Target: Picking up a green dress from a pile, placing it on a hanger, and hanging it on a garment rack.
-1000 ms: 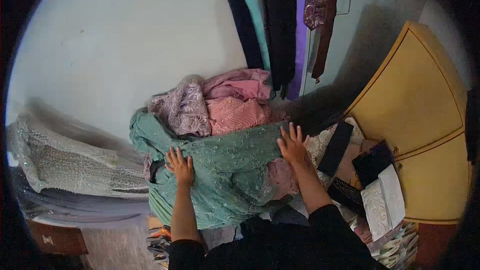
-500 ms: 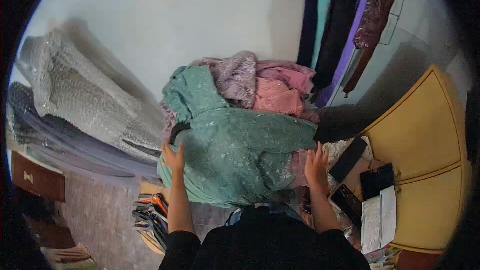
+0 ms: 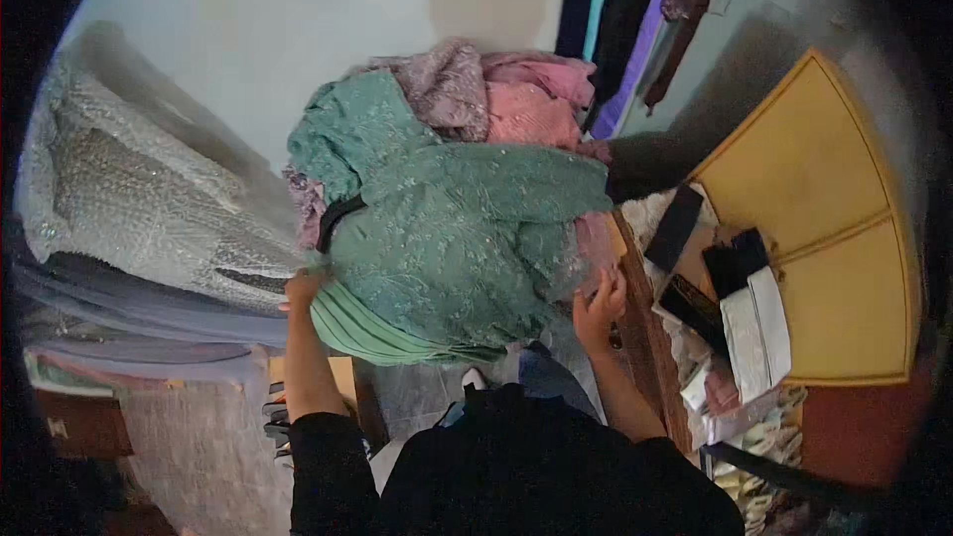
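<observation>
A large green embroidered garment (image 3: 452,228) lies over a heap of clothes, with pink (image 3: 531,104) and mauve (image 3: 447,84) garments behind it. My left hand (image 3: 301,290) grips the garment's lower left edge, beside its pleated light green part (image 3: 367,333). My right hand (image 3: 599,306) holds the garment's lower right edge, fingers curled into the cloth. Both black sleeves come up from the lower edge.
A silver sequined cloth (image 3: 139,208) and grey fabrics hang at the left. Dark and purple clothes (image 3: 635,20) hang on the wall at the back. At the right stands a yellow cabinet (image 3: 834,238), with black cases (image 3: 730,263) and white packets (image 3: 759,333) on a cluttered surface.
Both hands have slid from the top of the green garment down to its lower edges and taken hold. The view has swung, shifting the heap rightward.
</observation>
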A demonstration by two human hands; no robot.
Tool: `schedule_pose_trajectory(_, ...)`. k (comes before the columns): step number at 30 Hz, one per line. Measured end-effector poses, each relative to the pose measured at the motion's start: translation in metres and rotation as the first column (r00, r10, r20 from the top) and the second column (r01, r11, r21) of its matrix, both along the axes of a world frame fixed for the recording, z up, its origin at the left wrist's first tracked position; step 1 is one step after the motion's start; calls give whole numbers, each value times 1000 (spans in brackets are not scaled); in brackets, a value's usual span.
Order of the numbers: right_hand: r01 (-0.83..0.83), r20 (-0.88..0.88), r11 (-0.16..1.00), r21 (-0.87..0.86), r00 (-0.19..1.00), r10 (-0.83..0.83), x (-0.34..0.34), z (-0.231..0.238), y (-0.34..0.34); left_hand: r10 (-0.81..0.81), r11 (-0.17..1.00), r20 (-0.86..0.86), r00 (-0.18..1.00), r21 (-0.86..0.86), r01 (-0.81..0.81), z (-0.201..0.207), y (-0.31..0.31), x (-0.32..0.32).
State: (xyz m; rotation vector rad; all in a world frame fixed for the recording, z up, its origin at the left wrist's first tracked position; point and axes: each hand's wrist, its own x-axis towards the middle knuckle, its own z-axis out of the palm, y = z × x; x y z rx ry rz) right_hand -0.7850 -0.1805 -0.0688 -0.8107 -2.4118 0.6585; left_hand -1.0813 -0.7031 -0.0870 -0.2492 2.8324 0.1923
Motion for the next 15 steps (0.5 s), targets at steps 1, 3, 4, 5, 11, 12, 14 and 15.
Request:
schedule_pose_trajectory(1, -35, 39, 999, 1, 999, 34, 2, 3, -11, -49, 997, 70, 996, 57, 45, 10, -35, 0)
schedule_pose_trajectory(3, 116, 65, 992, 44, 991, -119, 34, -14, 3, -129, 991, 175, 976, -19, 134, 23, 84, -12)
schedule_pose_trajectory(4, 135, 87, 990, -29, 987, -132, 37, -9, -10, -169, 986, 132, 977, 27, 167, 25, 64, -9)
schedule_pose_trajectory(5, 170, 114, 981, -93, 981, -159, 42, -7, -19, -223, 973, 91, 971, 79, 216, 27, 57, -7)
schedule_pose_trajectory(11, 208, 117, 944, -256, 976, -183, 86, -22, -44, -294, 939, -438, 850, 36, 343, 66, 71, 41)
schedule_pose_trajectory(12, 223, 152, 945, -238, 970, -191, 89, -27, -49, -288, 924, -554, 781, 53, 379, 81, 66, 48)
schedule_pose_trajectory(14, 231, 182, 947, -224, 964, -192, 91, -36, -54, -304, 886, -731, 611, 19, 463, 118, 58, 63)
schedule_pose_trajectory(15, 214, 139, 949, -231, 973, -185, 93, -41, -57, -329, 862, -791, 517, -28, 505, 145, 59, 70)
